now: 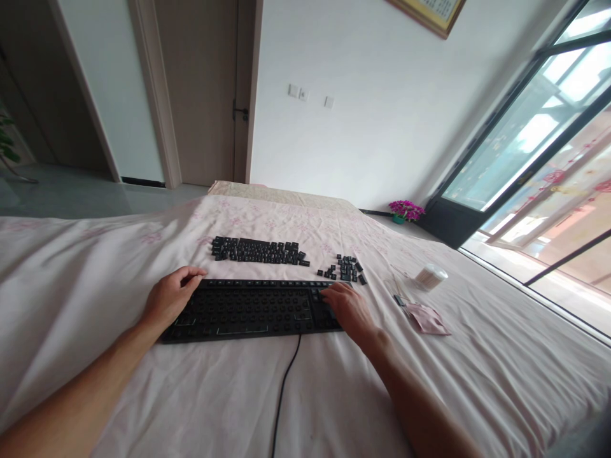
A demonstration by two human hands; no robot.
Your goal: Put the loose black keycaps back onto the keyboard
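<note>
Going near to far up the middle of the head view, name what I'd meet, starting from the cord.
Black cord → black keyboard → larger group of loose keycaps → beige cover at the far edge → white wall plates.

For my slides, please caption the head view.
Left hand and right hand at a partly stripped keyboard, loose keycaps beyond it on a floral sheet.
</note>
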